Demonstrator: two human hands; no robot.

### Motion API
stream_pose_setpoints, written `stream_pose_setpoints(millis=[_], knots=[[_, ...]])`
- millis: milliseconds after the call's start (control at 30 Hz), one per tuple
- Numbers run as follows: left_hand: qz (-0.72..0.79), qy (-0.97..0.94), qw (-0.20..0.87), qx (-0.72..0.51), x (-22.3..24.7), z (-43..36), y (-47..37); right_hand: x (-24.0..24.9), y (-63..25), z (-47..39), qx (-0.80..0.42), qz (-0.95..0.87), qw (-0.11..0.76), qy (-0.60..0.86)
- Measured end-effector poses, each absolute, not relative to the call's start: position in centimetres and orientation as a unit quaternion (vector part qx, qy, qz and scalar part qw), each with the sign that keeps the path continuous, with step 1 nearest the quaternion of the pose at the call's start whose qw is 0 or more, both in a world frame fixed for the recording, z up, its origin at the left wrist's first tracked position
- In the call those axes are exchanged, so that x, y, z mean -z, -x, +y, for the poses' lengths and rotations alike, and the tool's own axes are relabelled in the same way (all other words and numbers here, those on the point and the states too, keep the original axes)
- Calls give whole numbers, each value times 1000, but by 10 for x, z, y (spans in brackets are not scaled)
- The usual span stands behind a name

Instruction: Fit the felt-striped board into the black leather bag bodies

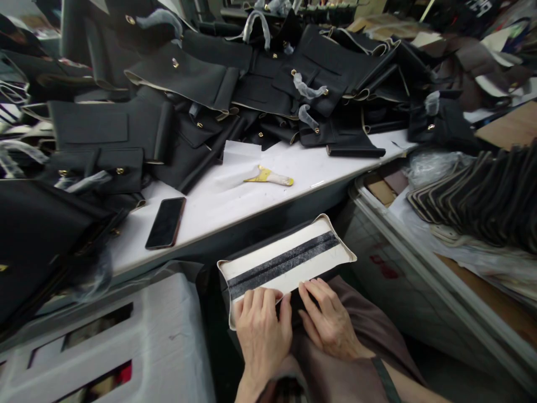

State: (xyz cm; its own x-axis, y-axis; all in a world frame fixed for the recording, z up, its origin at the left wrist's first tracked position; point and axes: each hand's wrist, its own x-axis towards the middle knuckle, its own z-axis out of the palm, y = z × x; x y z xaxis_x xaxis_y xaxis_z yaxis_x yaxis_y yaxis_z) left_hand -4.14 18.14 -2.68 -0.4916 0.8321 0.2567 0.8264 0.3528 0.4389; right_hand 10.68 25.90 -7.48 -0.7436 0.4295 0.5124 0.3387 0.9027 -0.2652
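A black bag piece lies over my lap, its cream rectangular base (289, 254) turned up, with two dark strips along it and a raised pale edge. My left hand (264, 319) grips the near edge at the left, fingers over the cream surface. To its right, my right hand (327, 319) pinches the same near edge with fingertips on the rim and thumb below. The two hands are close together, apart by a small gap.
A white table (210, 207) holds a black phone (166, 223), a yellow-and-white tool (271, 176) and heaped black bag pieces (184, 73). A grey plastic crate (159, 336) stands at left; a metal-edged bin (403, 263) and stacked dark pieces (482, 196) are at right.
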Motion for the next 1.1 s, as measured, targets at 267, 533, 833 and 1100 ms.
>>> stream_pose_setpoints(millis=[267, 533, 833, 1100], knots=[[829, -497, -11, -257, 24, 161, 54, 70, -92, 247, -88, -940, 286, 161], [818, -496, -54, -285, 36, 130, 74, 68, -77, 239, -104, -947, 284, 105], [810, -487, -90, -314, 50, 108, 89, 69, -69, 234, -114, -957, 257, 69], [795, -504, -66, -331, 53, 99, 98, 67, -64, 234, -93, -961, 256, 52]])
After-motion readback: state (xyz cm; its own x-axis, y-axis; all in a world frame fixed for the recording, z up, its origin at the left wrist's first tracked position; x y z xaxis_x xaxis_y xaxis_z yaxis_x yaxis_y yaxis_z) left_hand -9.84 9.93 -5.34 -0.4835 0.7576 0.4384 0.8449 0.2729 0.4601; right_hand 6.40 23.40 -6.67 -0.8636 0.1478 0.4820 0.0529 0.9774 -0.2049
